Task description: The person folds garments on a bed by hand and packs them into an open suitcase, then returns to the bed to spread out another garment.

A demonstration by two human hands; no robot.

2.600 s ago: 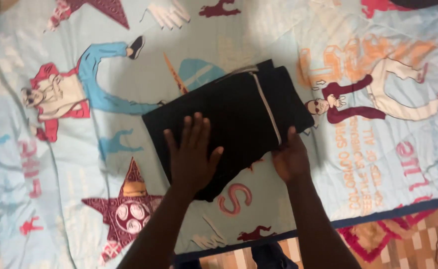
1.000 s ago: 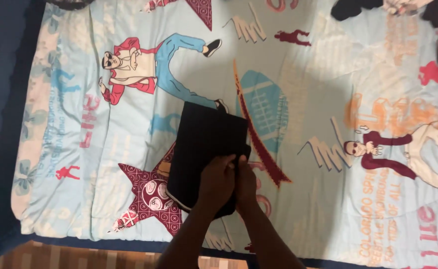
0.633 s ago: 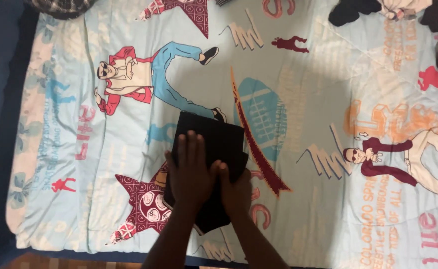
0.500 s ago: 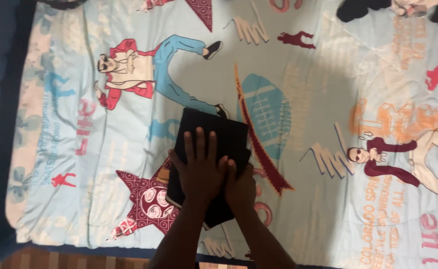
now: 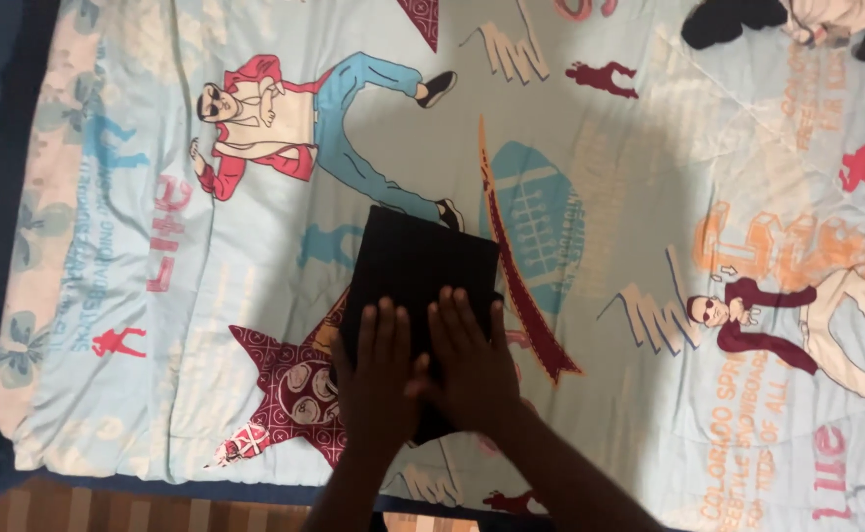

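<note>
- Both hands press flat on a folded black garment [image 5: 422, 271] that lies on the bed cover [image 5: 629, 167], near its front edge.
- The left hand [image 5: 373, 379] lies palm down with fingers spread, over the near left part of the garment.
- The right hand [image 5: 472, 365] lies palm down beside it, fingers spread and pointing away from the person; the 2 hands touch at the thumbs.
- To do this pressing well, it seems best to keep both palms flat and push evenly outward, so the layers lie square and no crease bunches under the fingers.
- The far half of the garment shows bare and looks smooth and rectangular.
- The cover is pale blue with printed dancers, a maroon star [image 5: 280, 389] and orange lettering; its wrinkles under the garment could tilt the fold.
- Dark clothes [image 5: 733, 20] sit at the far right corner, well apart from the hands.
- A strip of patterned floor [image 5: 107, 507] shows below the bed edge.
</note>
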